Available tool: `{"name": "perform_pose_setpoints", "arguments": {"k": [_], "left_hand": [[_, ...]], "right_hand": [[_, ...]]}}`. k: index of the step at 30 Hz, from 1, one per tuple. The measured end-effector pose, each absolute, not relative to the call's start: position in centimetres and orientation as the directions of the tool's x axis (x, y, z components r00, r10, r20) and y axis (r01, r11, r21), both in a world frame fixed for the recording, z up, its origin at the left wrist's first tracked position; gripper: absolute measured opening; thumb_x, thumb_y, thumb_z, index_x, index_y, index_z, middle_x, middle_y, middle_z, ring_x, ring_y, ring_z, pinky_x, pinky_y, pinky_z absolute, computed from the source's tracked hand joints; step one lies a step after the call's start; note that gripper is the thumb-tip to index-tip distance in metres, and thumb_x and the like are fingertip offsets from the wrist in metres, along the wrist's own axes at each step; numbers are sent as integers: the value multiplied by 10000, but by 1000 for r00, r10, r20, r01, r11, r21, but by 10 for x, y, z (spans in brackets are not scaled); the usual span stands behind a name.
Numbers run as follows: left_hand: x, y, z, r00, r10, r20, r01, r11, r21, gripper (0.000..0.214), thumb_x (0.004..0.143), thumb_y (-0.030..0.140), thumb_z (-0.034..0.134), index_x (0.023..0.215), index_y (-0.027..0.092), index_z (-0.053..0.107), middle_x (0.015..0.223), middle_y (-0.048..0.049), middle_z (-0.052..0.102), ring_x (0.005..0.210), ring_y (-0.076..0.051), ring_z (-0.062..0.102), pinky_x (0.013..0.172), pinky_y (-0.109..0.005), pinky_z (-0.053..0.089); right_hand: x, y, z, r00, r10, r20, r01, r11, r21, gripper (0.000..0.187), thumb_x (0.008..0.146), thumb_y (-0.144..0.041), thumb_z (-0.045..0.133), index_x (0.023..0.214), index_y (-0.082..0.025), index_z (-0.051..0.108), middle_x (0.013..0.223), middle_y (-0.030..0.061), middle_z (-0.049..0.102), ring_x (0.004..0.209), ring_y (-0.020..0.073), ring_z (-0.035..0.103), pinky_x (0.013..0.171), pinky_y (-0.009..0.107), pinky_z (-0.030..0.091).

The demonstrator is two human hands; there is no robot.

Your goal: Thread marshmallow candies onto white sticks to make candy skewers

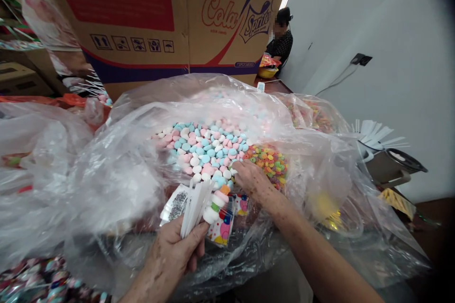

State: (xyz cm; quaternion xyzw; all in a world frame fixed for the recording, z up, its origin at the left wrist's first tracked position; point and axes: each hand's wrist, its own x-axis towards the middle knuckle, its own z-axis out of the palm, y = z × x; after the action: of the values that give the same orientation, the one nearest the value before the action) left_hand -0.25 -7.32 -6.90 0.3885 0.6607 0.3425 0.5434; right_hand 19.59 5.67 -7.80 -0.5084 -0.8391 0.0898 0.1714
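Note:
My left hand is closed round a bundle of flat white sticks. By its thumb is a short row of candies in white, green, pink and orange, seemingly threaded together. Beyond it, pastel pink, blue and white candies lie heaped in an open clear plastic bag. My right hand reaches to the near right edge of this heap, fingers pinched together; what they hold is hidden. Just right of those fingers lie small ring-shaped candies in orange, yellow and green. Printed packets with coloured dots lie beneath the left hand's candies.
A big cardboard box stands behind the bags. At right are a grey jug and a fan of white sticks. Crumpled clear plastic spreads leftward. Wrapped sweets fill the lower left corner. Another person sits farther back.

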Motion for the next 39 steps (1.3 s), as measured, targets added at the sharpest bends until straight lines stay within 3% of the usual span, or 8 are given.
{"name": "perform_pose_setpoints", "arguments": {"k": [2,3,5,7,10,15,29,39], "left_hand": [[-3,-72,-67,-106,900,-423,155,435,887,410,744,479,648,475,182,558,380,37,499,316,-80,408,360,-190,265],[-3,-72,-65,-98,905,-414,158,424,892,400,747,463,642,473,186,554,380,43,491,321,-80,402,364,-194,264],[-3,-71,-63,-66,913,-402,171,407,897,386,753,451,624,477,190,553,386,49,486,331,-82,401,376,-199,268],[-4,-69,-63,-48,920,-389,182,391,902,366,752,450,614,500,191,562,416,45,514,344,-87,418,385,-204,273],[-4,-68,-65,-51,927,-373,197,375,906,349,754,454,603,528,191,559,444,46,532,354,-90,424,399,-210,281],[-5,-68,-70,-8,913,-407,227,398,889,332,764,471,584,592,187,587,463,45,551,363,-100,439,399,-210,294],[-3,-67,-69,-16,909,-416,209,410,888,334,707,489,589,557,190,572,436,43,532,329,-97,412,372,-203,268],[-1,-68,-70,-51,906,-421,210,422,882,379,680,541,589,529,194,551,442,31,538,352,-107,430,385,-213,303]], "right_hand": [[197,55,-78,-345,912,222,810,408,-420,161,790,-71,494,840,-184,597,774,43,640,746,194,584,697,291,457],[198,53,-78,-300,928,222,754,373,-542,134,809,-122,493,865,-183,597,759,26,634,701,180,581,649,281,452],[199,47,-77,-216,965,149,485,239,-841,123,816,-235,523,901,-192,601,723,-14,625,612,146,567,555,249,422],[198,40,-76,-192,981,8,140,35,-989,156,759,-297,605,875,-193,617,681,-38,623,548,118,549,504,225,390],[195,33,-75,-196,972,-128,-97,-149,-984,188,663,-278,710,804,-173,644,639,-42,628,513,90,526,511,213,393],[191,30,-72,-114,980,-165,-197,-185,-963,186,614,-255,758,747,-163,666,620,-37,625,527,77,509,523,205,401],[189,20,-70,-172,974,-149,-236,-188,-954,197,651,-257,758,822,-176,703,754,-10,688,586,93,574,563,219,459],[190,16,-70,-245,966,-84,-129,-119,-984,170,706,-261,733,862,-194,746,760,-15,698,669,117,611,641,231,483]]}}
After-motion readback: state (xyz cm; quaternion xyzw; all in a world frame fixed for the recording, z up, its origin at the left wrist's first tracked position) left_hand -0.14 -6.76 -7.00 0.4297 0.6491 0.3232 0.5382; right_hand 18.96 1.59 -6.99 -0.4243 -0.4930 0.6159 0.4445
